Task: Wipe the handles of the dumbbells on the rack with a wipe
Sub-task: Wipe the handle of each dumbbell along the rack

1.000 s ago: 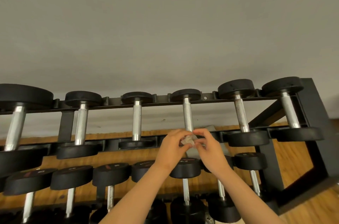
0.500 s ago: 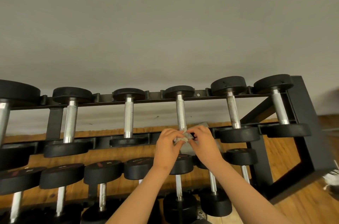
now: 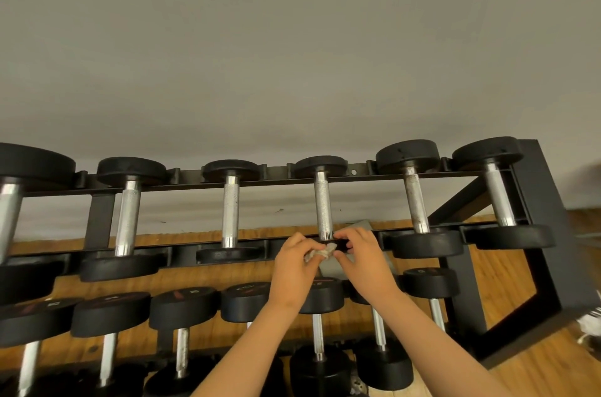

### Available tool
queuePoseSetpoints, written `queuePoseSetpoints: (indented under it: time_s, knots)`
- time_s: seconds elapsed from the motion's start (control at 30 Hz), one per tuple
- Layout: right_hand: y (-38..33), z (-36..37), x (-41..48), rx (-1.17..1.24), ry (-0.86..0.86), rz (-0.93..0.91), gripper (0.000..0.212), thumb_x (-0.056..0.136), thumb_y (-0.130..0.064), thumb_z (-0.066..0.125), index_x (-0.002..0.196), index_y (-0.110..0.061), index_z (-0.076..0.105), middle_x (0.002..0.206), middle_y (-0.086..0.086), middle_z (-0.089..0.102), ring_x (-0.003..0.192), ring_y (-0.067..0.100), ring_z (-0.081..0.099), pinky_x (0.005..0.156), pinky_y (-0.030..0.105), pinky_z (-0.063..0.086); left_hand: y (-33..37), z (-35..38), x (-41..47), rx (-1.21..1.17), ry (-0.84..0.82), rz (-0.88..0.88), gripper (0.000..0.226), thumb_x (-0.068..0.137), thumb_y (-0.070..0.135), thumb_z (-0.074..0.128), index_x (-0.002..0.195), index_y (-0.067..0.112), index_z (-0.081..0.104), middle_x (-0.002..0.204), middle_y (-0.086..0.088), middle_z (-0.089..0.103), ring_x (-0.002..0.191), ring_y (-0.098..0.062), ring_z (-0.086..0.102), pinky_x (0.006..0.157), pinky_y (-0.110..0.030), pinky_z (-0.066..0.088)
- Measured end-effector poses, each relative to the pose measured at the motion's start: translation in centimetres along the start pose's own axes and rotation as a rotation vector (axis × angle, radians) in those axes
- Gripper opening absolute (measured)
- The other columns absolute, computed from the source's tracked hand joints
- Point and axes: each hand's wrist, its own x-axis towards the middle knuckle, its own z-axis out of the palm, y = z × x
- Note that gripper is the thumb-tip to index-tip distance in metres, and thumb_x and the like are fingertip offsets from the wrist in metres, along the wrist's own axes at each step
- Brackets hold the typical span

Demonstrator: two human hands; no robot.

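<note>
**gymrat22:** what's the rack setup like?

**plateloader:** black steel, tiered. The top tier has six dumbbells side by side, chrome handles bridging the front and back rails, leftmost one cut off at the edge. There's a lower row under that, more below. It all stands on a wood floor.

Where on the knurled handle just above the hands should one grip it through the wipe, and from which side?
Grip the handle at its bare knurled middle, from the front: it spans the gap between the rack rails, black heads close both ends, so the wipe can wrap it.
</note>
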Motion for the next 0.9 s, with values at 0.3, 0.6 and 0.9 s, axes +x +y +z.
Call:
queuePoseSetpoints:
  time_s: [0.3, 0.6, 0.9]
  knots:
    - [-0.3, 0.1, -0.2, -0.033, 0.001, 0.026, 0.028, 0.088, -0.018, 0.067, 0.116, -0.019, 0.061, 0.115, -0.006, 0.053, 0.110, 0.010, 0.048, 0.095, 0.022, 0.043, -0.6, 0.9, -1.0, -0.150, 0.207, -0.166, 0.028, 0.084, 0.004, 0.071, 0.080, 0.032, 0.066, 0.085, 0.006, 0.062, 0.083, 0.000, 0.059, 0.073, -0.011, 0.046]
    - [-0.7, 0.0, -0.3, -0.048, 0.000, 0.058, 0.028, 0.090, -0.020, 0.065, 0.118, -0.020, 0.060, 0.114, -0.009, 0.049, 0.110, 0.008, 0.048, 0.092, 0.015, 0.037, -1.5, 0.7, 0.2, -0.201, 0.300, -0.316, 0.011, 0.089, 0.010, 0.067, 0.096, 0.017, 0.072, 0.092, 0.009, 0.068, 0.086, 0.002, 0.061, 0.073, -0.002, 0.042]
    - [-1.0, 0.0, -0.3, -0.059, 0.000, 0.073, 0.027, 0.091, -0.021, 0.063, 0.118, -0.019, 0.060, 0.116, -0.005, 0.053, 0.110, 0.010, 0.048, 0.094, 0.021, 0.043, -2.1, 0.6, 1.3, -0.190, 0.337, -0.379, 0.019, 0.092, 0.011, 0.063, 0.109, 0.012, 0.071, 0.102, 0.003, 0.067, 0.089, -0.003, 0.056, 0.072, 0.000, 0.042]
